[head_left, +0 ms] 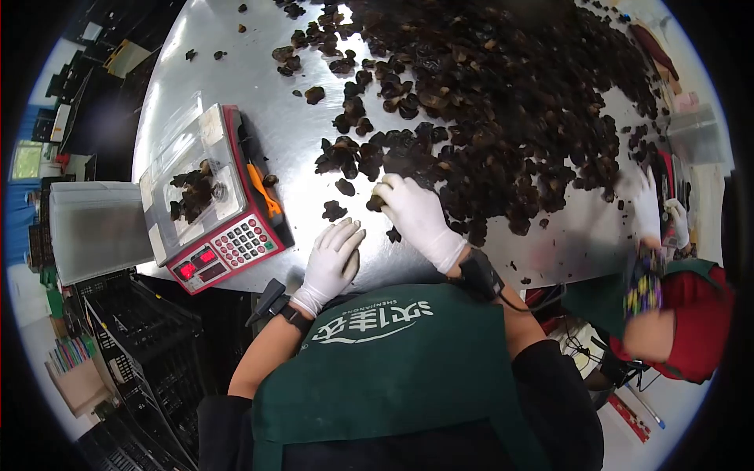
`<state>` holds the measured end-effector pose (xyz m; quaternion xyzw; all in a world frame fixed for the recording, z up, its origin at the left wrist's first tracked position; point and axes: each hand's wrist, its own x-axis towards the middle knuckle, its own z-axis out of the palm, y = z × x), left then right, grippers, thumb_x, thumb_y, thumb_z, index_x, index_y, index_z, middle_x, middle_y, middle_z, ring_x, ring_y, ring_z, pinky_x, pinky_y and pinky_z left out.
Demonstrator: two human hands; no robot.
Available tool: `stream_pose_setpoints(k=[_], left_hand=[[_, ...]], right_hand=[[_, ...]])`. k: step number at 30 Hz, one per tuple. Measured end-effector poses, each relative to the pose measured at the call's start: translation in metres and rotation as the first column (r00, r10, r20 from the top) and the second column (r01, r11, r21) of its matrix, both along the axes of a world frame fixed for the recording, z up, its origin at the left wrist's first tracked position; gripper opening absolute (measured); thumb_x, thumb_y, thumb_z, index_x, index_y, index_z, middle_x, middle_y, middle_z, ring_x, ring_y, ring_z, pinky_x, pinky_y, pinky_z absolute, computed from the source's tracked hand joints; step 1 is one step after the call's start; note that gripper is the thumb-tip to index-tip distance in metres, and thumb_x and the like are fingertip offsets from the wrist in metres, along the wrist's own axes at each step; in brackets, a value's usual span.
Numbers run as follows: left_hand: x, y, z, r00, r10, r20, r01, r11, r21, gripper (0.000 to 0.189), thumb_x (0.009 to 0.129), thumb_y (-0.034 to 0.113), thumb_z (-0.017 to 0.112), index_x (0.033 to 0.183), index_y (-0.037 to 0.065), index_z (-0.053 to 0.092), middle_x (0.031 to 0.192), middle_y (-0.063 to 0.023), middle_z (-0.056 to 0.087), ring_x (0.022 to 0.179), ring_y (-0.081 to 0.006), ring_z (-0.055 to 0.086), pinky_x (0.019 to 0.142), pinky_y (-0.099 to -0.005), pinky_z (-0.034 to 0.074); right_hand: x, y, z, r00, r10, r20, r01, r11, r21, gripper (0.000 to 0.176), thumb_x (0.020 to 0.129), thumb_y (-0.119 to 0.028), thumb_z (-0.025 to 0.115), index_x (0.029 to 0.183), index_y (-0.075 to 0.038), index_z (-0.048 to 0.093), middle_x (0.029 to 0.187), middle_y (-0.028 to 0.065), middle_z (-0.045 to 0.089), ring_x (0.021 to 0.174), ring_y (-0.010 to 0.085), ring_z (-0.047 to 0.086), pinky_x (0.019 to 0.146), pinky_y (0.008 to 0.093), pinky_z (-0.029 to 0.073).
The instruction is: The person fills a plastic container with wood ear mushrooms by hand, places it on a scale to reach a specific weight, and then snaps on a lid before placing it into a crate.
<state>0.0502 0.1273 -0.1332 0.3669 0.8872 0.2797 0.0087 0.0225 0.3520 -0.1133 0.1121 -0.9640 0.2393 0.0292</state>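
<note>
My left hand (331, 263), in a white glove, rests palm down near the table's front edge, with something dark partly visible under its palm side. My right hand (416, 216), also gloved, is at the near edge of the pile, its fingertips pinched on a small dark piece (376, 202). Loose dark, frilled pieces (334, 210) lie between and beyond both hands. The large pile of dark pieces (503, 102) spreads over the metal table (302, 133). Left of my hands stands a red scale (228, 245) with several dark pieces (194, 192) on its tray.
An orange-handled tool (264, 191) lies against the scale's right side. A clear plastic bin (98, 231) stands left of it. At the right, a co-worker (660, 314) with gloved hands works by another scale. Black crates (157, 345) stand at the lower left.
</note>
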Motion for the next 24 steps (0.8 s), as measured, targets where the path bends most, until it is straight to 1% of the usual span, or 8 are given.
stream_pose_setpoints(k=[3, 6, 8, 13, 14, 17, 22, 24], left_hand=[[-0.001, 0.002, -0.001, 1.000, -0.006, -0.010, 0.006, 1.000, 0.004, 0.044, 0.081, 0.003, 0.064, 0.125, 0.005, 0.060, 0.128, -0.0145, 0.059, 0.127, -0.0332, 0.052, 0.108, -0.0463, 0.039], [-0.001, 0.000, 0.000, 1.000, -0.007, 0.001, 0.007, 1.000, 0.009, 0.044, 0.082, 0.003, 0.063, 0.125, 0.005, 0.060, 0.129, -0.0145, 0.059, 0.127, -0.0334, 0.052, 0.108, -0.0465, 0.038], [-0.001, 0.000, -0.001, 1.000, -0.004, 0.003, 0.004, 1.000, 0.012, 0.044, 0.082, 0.003, 0.063, 0.125, 0.005, 0.059, 0.129, -0.0145, 0.059, 0.127, -0.0335, 0.052, 0.108, -0.0467, 0.038], [0.000, 0.000, 0.000, 1.000, 0.001, 0.003, -0.001, 1.000, 0.006, 0.044, 0.082, 0.004, 0.063, 0.126, 0.005, 0.059, 0.129, -0.0142, 0.059, 0.127, -0.0336, 0.051, 0.109, -0.0468, 0.038], [0.000, 0.000, 0.001, 1.000, 0.001, 0.011, -0.001, 1.000, 0.002, 0.044, 0.082, 0.004, 0.063, 0.126, 0.005, 0.059, 0.129, -0.0142, 0.059, 0.127, -0.0336, 0.051, 0.109, -0.0468, 0.038], [-0.001, 0.000, 0.003, 1.000, 0.000, 0.030, 0.000, 1.000, -0.010, 0.043, 0.083, 0.005, 0.063, 0.126, 0.004, 0.059, 0.130, -0.0141, 0.058, 0.128, -0.0332, 0.051, 0.109, -0.0467, 0.038], [0.000, -0.004, 0.002, 0.999, 0.006, 0.045, -0.006, 1.000, -0.007, 0.043, 0.084, 0.006, 0.063, 0.126, 0.005, 0.059, 0.131, -0.0136, 0.058, 0.129, -0.0319, 0.050, 0.110, -0.0458, 0.037], [0.000, -0.003, 0.000, 0.998, -0.002, 0.057, 0.001, 1.000, 0.008, 0.042, 0.084, 0.006, 0.062, 0.126, 0.005, 0.060, 0.131, -0.0136, 0.059, 0.129, -0.0321, 0.051, 0.110, -0.0458, 0.037]], right_hand=[[-0.002, 0.004, -0.004, 0.990, -0.102, -0.095, 0.080, 0.974, -0.211, 0.020, 0.079, -0.017, 0.072, 0.097, -0.012, 0.065, 0.108, 0.0004, 0.062, 0.087, 0.0195, 0.064, 0.070, 0.0356, 0.056], [0.001, 0.018, 0.015, 0.957, -0.188, -0.222, 0.145, 0.969, -0.198, 0.016, 0.078, -0.017, 0.072, 0.092, -0.012, 0.066, 0.107, -0.0011, 0.062, 0.087, 0.0190, 0.063, 0.068, 0.0339, 0.055], [-0.006, 0.040, 0.024, 0.949, -0.247, -0.194, 0.230, 0.967, -0.108, 0.021, 0.074, -0.023, 0.076, 0.091, -0.014, 0.068, 0.116, 0.0028, 0.061, 0.102, 0.0255, 0.059, 0.085, 0.0404, 0.052], [-0.049, 0.057, 0.019, 0.981, -0.157, -0.115, 0.155, 0.988, -0.026, 0.072, 0.070, -0.041, 0.081, 0.135, -0.023, 0.057, 0.145, 0.0159, 0.045, 0.129, 0.0352, 0.046, 0.104, 0.0497, 0.041], [-0.058, 0.049, 0.017, 0.992, -0.110, -0.064, 0.111, 0.993, 0.027, 0.086, 0.070, -0.047, 0.080, 0.147, -0.030, 0.045, 0.149, 0.0168, 0.041, 0.134, 0.0355, 0.043, 0.108, 0.0486, 0.038], [-0.070, 0.015, 0.020, 0.996, 0.061, -0.068, -0.053, 0.993, 0.106, 0.077, 0.073, -0.044, 0.079, 0.143, -0.032, 0.050, 0.151, 0.0153, 0.041, 0.135, 0.0343, 0.043, 0.112, 0.0491, 0.034], [-0.077, 0.013, -0.019, 0.965, 0.123, -0.232, -0.094, 0.987, 0.132, 0.043, 0.079, -0.034, 0.073, 0.119, -0.020, 0.065, 0.107, 0.0018, 0.062, 0.099, 0.0204, 0.059, 0.078, 0.0365, 0.050], [-0.076, 0.018, -0.016, 0.925, 0.171, -0.340, -0.119, 0.979, 0.168, 0.031, 0.081, -0.028, 0.072, 0.110, -0.018, 0.067, 0.088, 0.0003, 0.059, 0.087, 0.0206, 0.060, 0.065, 0.0337, 0.051]])
